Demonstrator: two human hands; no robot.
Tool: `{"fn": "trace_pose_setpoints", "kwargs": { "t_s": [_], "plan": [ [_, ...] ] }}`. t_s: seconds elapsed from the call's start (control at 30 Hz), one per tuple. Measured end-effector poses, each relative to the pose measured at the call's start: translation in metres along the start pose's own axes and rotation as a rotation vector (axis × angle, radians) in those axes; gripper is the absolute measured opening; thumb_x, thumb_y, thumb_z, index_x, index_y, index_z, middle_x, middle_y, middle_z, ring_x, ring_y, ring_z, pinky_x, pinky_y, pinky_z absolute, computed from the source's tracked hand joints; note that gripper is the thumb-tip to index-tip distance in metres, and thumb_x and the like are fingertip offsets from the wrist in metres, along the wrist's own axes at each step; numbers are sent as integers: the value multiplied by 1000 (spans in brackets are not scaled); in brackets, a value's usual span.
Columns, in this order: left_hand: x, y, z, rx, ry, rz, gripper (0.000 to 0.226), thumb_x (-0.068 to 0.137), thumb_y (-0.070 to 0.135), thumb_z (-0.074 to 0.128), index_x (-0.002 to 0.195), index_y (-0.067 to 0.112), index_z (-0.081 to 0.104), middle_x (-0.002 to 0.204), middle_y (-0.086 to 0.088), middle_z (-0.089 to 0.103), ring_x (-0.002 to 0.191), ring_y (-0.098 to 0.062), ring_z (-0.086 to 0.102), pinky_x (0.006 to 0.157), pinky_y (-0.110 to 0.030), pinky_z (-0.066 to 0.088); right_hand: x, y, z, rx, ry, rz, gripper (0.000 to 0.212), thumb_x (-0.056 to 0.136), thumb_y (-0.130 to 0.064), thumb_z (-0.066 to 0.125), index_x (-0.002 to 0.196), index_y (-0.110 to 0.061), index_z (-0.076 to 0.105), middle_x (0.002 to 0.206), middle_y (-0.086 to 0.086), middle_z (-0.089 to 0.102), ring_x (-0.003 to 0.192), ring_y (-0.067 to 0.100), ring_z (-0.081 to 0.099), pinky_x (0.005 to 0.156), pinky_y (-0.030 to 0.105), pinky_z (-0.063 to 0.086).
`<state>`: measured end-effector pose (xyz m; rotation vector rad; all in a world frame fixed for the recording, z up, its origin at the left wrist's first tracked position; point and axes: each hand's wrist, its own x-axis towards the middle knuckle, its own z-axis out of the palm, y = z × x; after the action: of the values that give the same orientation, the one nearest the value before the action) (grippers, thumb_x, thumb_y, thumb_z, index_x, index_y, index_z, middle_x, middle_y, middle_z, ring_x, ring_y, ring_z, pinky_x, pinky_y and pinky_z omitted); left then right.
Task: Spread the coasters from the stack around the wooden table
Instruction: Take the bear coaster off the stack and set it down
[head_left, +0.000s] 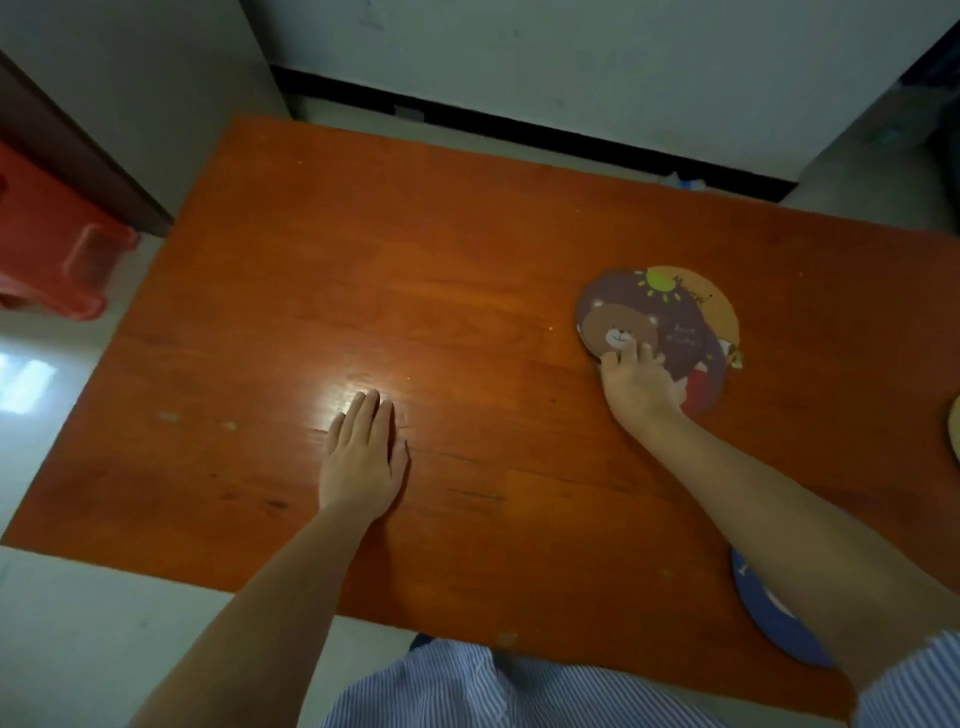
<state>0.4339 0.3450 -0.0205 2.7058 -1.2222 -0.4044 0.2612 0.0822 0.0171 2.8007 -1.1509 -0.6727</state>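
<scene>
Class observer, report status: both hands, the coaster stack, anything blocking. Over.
Left hand flat on wooden table, empty. Right hand fingertips on bear coaster atop the stack. Blue coaster under right forearm. No obstruction.

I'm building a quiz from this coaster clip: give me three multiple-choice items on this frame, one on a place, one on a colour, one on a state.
1. Where does the stack of coasters lie on the wooden table?
A. its right part
B. its far left corner
C. under the left hand

2. What colour is the coaster partly hidden under the right forearm?
A. green
B. blue
C. white

3. How is the left hand?
A. lifting a coaster
B. clenched in a fist
C. flat on the table, holding nothing

Answers:
1 A, the stack sits right of centre under the right hand.
2 B, its visible edge is blue.
3 C, the palm lies down with fingers extended on bare wood.
</scene>
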Motion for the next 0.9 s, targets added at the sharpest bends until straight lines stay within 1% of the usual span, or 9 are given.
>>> {"fn": "trace_pose_setpoints", "kwargs": {
  "t_s": [0.1, 0.2, 0.3, 0.4, 0.47, 0.57, 0.7, 0.8, 0.9],
  "plan": [
    [0, -1, 1, -4, 2, -10, 52, 94, 32, 33, 141, 10, 24, 153, -10, 23, 143, -22, 12, 118, -39, 9, 2, -5, -4, 64, 75, 56, 36, 92, 3, 38, 128, 6, 39, 135, 34, 43, 123, 45, 43, 97, 54, 45],
    [1, 0, 2, -7, 18, -12, 52, 94, 32, 34, 140, 11, 25, 153, -9, 23, 143, -21, 12, 118, -39, 9, -4, -13, -11, 318, 309, 176, 28, 89, 4, 40, 115, 8, 50, 104, 27, 64, 95, 40, 60, 85, 48, 48],
    [0, 0, 3, -11, 9, -24, 52, 94, 33, 32, 141, 12, 23, 154, -8, 22, 143, -21, 11, 117, -38, 7, -24, -37, -19, 487, 492, 60, 18, 88, 7, 42, 98, 9, 57, 86, 28, 66, 78, 40, 62, 67, 44, 50],
    [-2, 3, -1, -9, -2, -35, 52, 93, 33, 34, 140, 12, 25, 153, -9, 25, 142, -23, 15, 117, -40, 11, -57, -65, -14, 650, 423, -104, 16, 92, 1, 46, 97, 9, 59, 85, 26, 65, 78, 38, 62, 65, 44, 51],
    [-3, 3, -8, -16, 19, -23, 48, 92, 30, 41, 136, 11, 35, 146, -12, 37, 136, -29, 28, 112, -44, 23, -82, -83, -8, 697, 400, -190, 15, 90, 3, 51, 99, 8, 62, 85, 25, 68, 78, 37, 65, 63, 42, 55],
    [2, -1, -25, -163, -34, -27, 30, 90, 25, 45, 112, 8, 58, 118, -15, 57, 110, -33, 51, 90, -41, 42, -112, -106, 5, 682, 387, -292, 12, 80, 5, 56, 86, 8, 66, 72, 24, 70, 63, 39, 68, 48, 42, 57],
    [-9, -18, -52, -747, -389, -239, 24, 92, 26, 46, 79, 10, 58, 83, -12, 64, 71, -27, 62, 70, -36, 50, -140, -157, 18, 661, 216, -259, 19, 93, -4, 48, 99, 5, 63, 93, 25, 69, 86, 39, 64, 69, 48, 55],
    [-12, -22, -56, -859, -515, -302, 18, 88, 13, 56, 71, 18, 55, 73, -6, 59, 62, -13, 57, 61, -26, 51, -147, -178, 22, 692, 71, -289, 23, 97, -11, 42, 108, 0, 60, 107, 21, 65, 100, 35, 58, 85, 45, 49],
    [-20, -33, -54, -801, -517, -283, 14, 84, 4, 60, 73, 11, 55, 72, -10, 61, 63, -18, 59, 65, -32, 54, -156, -188, 21, 837, 42, -211, 24, 96, -16, 47, 113, -4, 59, 116, 16, 63, 110, 29, 55, 92, 37, 45]
  ]
}}
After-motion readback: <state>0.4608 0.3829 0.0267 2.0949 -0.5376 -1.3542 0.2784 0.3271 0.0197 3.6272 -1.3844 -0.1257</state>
